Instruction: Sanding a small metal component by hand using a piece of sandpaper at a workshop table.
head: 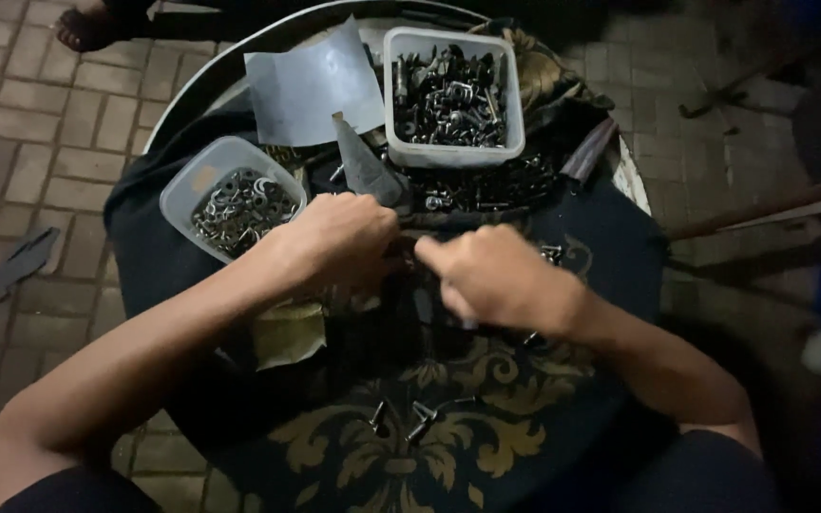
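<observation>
- Hands meet at the middle of the round surface (639, 190), which is draped in dark blue cloth with gold floral pattern (401, 456); the step looks like fitting or sorting small metal hardware.
- Your left hand (339, 242) is curled, fingers (382, 228) pressed together around something small at its front edge; what it pinches is hidden by the knuckles, cannot tell.
- Your right hand (491, 275) is motion-blurred, fingers (429, 255) bunched and pointing toward the left hand, nearly touching it; cannot tell whether they hold a piece.
- The work piece sits between the two hands, just in front of the loose pile of dark bolts and nuts (486, 190) on the cloth.
- Square clear plastic tub of mixed metal fasteners (450, 95) stands at the far side; smaller clear plastic tub of silvery washers and rings (235, 201) stands just beside your left wrist.
- Grey sheet of paper (311, 85) and a grey folded cone (363, 166) lie between the tubs.
- A few loose silvery bolts (420, 418) lie on the cloth near you, well apart from both hands.
- My read: the next move needs a steady two-hand pinch, with the parts aligned before turning, since they are tiny and the light is dim.
- Another person's sandalled foot (87, 28) shows on the brick floor (30, 142), far left.
</observation>
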